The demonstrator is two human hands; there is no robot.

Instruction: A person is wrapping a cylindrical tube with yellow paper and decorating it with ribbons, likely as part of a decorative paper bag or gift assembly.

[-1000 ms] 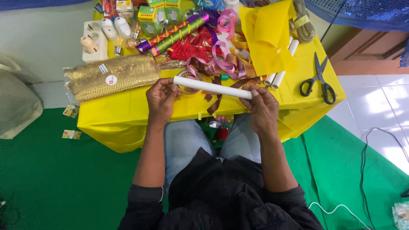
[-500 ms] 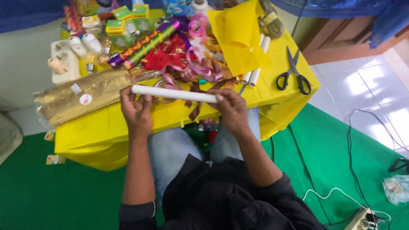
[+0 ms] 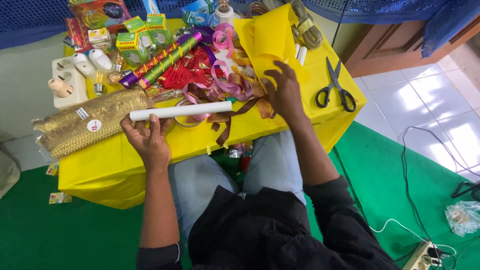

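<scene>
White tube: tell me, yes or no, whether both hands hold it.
No, only the left hand holds the white tube; the right hand is over the ribbons.

- Scissors (image 3: 335, 90) lie near my table's (image 3: 125, 165) right edge.
- Gold bag (image 3: 85, 122) rests at the left.
- Bulbs (image 3: 92, 61) sit beside green boxes (image 3: 145, 31).
- Cables (image 3: 425, 150) trail across the floor (image 3: 415, 100).

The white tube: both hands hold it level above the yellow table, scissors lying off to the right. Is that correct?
Not quite. Only the left hand holds the white tube; the right hand is off it, over the ribbons beside the yellow paper. The head view shows this. The scissors do lie to the right on the yellow table.
</scene>
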